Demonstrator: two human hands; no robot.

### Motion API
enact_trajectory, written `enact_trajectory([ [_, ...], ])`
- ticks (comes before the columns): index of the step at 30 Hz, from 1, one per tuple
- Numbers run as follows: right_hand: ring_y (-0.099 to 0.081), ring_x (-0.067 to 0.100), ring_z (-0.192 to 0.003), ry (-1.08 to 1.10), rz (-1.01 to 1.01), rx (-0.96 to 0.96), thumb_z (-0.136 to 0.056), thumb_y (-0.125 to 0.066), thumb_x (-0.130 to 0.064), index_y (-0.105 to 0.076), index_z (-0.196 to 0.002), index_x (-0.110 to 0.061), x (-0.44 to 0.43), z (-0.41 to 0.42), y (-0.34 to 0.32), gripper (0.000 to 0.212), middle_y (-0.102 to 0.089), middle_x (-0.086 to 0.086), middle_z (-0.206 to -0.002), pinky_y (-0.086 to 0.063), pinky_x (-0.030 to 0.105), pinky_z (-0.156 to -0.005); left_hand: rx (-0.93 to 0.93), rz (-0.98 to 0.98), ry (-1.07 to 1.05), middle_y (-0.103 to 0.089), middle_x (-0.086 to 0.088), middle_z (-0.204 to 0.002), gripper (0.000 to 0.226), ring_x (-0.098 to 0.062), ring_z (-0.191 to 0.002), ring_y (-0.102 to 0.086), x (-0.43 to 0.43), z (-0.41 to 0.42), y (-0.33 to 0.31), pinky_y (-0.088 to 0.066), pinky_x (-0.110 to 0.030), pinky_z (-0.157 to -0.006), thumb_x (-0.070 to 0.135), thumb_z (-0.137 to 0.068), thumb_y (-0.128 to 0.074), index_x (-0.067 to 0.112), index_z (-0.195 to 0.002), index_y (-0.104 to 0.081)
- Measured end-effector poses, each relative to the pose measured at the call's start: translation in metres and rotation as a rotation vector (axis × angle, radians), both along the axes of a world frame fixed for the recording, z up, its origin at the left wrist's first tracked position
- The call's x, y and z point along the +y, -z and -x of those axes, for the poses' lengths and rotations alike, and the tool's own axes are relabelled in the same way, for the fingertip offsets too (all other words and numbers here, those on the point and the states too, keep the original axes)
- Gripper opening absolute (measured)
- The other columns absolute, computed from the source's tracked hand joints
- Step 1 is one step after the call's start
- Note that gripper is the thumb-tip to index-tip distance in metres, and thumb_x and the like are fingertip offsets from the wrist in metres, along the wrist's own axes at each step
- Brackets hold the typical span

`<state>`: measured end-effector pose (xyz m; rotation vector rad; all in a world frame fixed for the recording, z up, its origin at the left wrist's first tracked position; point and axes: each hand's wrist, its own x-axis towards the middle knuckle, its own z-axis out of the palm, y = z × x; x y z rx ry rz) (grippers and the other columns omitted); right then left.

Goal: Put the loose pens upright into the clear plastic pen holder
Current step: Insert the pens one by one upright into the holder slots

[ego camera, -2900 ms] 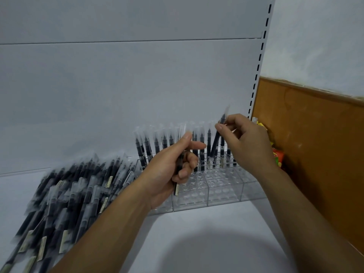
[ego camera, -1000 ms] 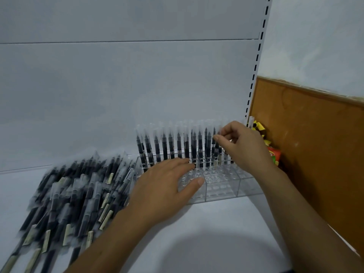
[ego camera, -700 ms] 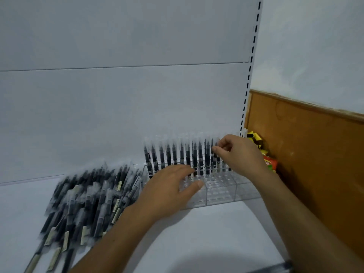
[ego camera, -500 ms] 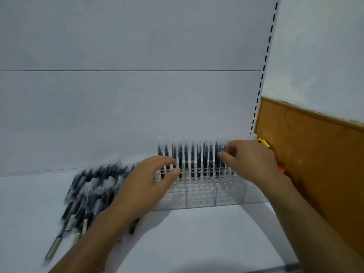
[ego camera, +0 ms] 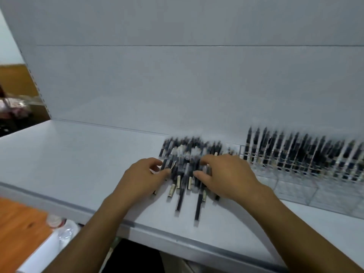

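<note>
A pile of loose black pens [ego camera: 185, 154] in clear sleeves lies on the white shelf [ego camera: 78, 164]. Both hands are down on it. My left hand [ego camera: 142, 179] rests on the pile's left edge with bent fingers, its thumb touching a pen. My right hand [ego camera: 226, 178] lies on the right side of the pile, fingers curved over the pens. Neither hand has a pen lifted. The clear plastic pen holder [ego camera: 295, 186] stands to the right, its back rows filled with upright pens [ego camera: 295, 150] and its front cells without pens. The picture is blurred.
The shelf's front edge [ego camera: 137, 226] runs across below my wrists. Below it at lower left are a clear water bottle [ego camera: 63, 231] and an orange wooden surface [ego camera: 17, 223]. A grey back panel [ego camera: 177, 85] closes the shelf behind. A person [ego camera: 9, 107] shows at far left.
The view has swung left. My right hand left the upright pens in the holder and came to the loose pile. My left hand moved from the holder's front onto the pile.
</note>
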<state>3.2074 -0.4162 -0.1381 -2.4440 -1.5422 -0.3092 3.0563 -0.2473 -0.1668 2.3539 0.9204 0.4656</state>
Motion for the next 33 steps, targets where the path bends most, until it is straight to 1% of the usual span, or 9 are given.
enact_trajectory([
  [3, -0.061, 0.016, -0.082, -0.002, -0.045, -0.009, -0.092, -0.046, -0.063, -0.058, -0.116, -0.031, 0.005, 0.005, 0.009, 0.042, -0.067, -0.009, -0.085, -0.043, 0.029, -0.069, 0.04, 0.015, -0.004, -0.063, 0.011, -0.104, 0.05, -0.01, -0.093, -0.059, -0.001, -0.006, -0.004, -0.044, -0.026, -0.074, 0.058, -0.082, -0.066, 0.028, -0.121, -0.06],
  [8, -0.054, 0.006, -0.067, 0.024, -0.067, 0.102, -0.093, -0.052, -0.053, -0.061, -0.112, -0.034, 0.006, 0.005, 0.013, 0.028, -0.056, -0.015, -0.068, -0.044, 0.027, -0.076, 0.11, 0.145, -0.01, -0.067, 0.009, -0.099, 0.057, -0.011, -0.092, -0.064, 0.007, -0.012, -0.014, -0.05, -0.031, -0.082, 0.062, -0.073, -0.072, 0.028, -0.117, -0.058],
  [11, -0.055, 0.001, -0.062, 0.053, -0.105, 0.235, -0.09, -0.059, -0.04, -0.062, -0.108, -0.032, 0.004, 0.004, 0.013, 0.019, -0.061, -0.014, -0.071, -0.043, 0.022, -0.066, 0.105, 0.202, 0.004, -0.074, 0.004, -0.083, 0.046, -0.013, -0.081, -0.069, 0.012, -0.012, -0.017, -0.055, -0.037, -0.086, 0.059, -0.074, -0.074, 0.021, -0.098, -0.068],
  [15, -0.059, 0.012, -0.055, 0.055, -0.211, 0.415, -0.09, -0.062, -0.031, -0.055, -0.098, -0.035, 0.0, 0.001, 0.013, 0.012, -0.063, -0.004, -0.061, -0.035, 0.018, -0.052, 0.135, 0.21, 0.011, -0.073, 0.003, -0.063, 0.049, -0.011, -0.061, -0.07, 0.017, -0.024, -0.023, -0.058, -0.029, -0.074, 0.058, -0.079, -0.069, 0.009, -0.08, -0.073],
  [19, -0.06, 0.007, -0.06, 0.032, -0.377, 0.549, -0.09, -0.066, -0.034, -0.046, -0.093, -0.038, 0.002, 0.004, 0.016, 0.021, -0.065, -0.001, -0.067, -0.044, 0.021, -0.057, 0.189, 0.265, -0.001, -0.072, -0.003, -0.063, 0.05, -0.015, -0.056, -0.069, 0.022, -0.038, -0.027, -0.06, -0.026, -0.065, 0.052, -0.081, -0.071, 0.002, -0.08, -0.071],
  [22, -0.061, 0.003, -0.061, 0.017, -0.498, 0.705, -0.087, -0.07, -0.037, -0.049, -0.093, -0.034, 0.002, 0.008, 0.016, 0.023, -0.066, -0.001, -0.069, -0.045, 0.023, -0.061, 0.191, 0.425, -0.008, -0.065, -0.005, -0.064, 0.043, -0.018, -0.054, -0.059, 0.024, -0.044, -0.033, -0.055, -0.022, -0.056, 0.044, -0.085, -0.071, 0.001, -0.079, -0.066],
  [25, -0.06, 0.006, -0.058, 0.004, -0.565, 0.912, -0.084, -0.073, -0.038, -0.052, -0.097, -0.03, 0.003, 0.011, 0.018, 0.025, -0.068, -0.004, -0.072, -0.04, 0.019, -0.05, 0.189, 0.523, 0.015, -0.053, -0.006, -0.068, 0.029, -0.019, -0.057, -0.048, 0.024, -0.045, -0.035, -0.048, -0.023, -0.053, 0.037, -0.089, -0.069, 0.01, -0.084, -0.061],
  [28, -0.057, 0.009, -0.055, 0.002, -0.608, 1.101, -0.083, -0.076, -0.036, -0.057, -0.099, -0.029, 0.001, 0.013, 0.017, 0.025, -0.065, -0.005, -0.069, -0.036, 0.014, -0.039, 0.107, 0.549, -0.02, -0.061, -0.002, -0.06, 0.026, -0.014, -0.051, -0.056, 0.025, -0.041, -0.03, -0.05, -0.019, -0.05, 0.033, -0.09, -0.068, 0.008, -0.082, -0.064],
  [33, -0.057, 0.009, -0.055, -0.044, -0.646, 1.187, -0.082, -0.076, -0.034, -0.069, -0.089, -0.021, -0.001, 0.014, 0.014, 0.016, -0.065, -0.002, -0.069, -0.048, 0.024, -0.05, -0.082, 0.66, -0.041, -0.07, -0.006, -0.07, 0.016, -0.013, -0.053, -0.064, 0.024, -0.033, -0.025, -0.058, -0.025, -0.056, 0.02, -0.095, -0.06, 0.004, -0.093, -0.063],
])
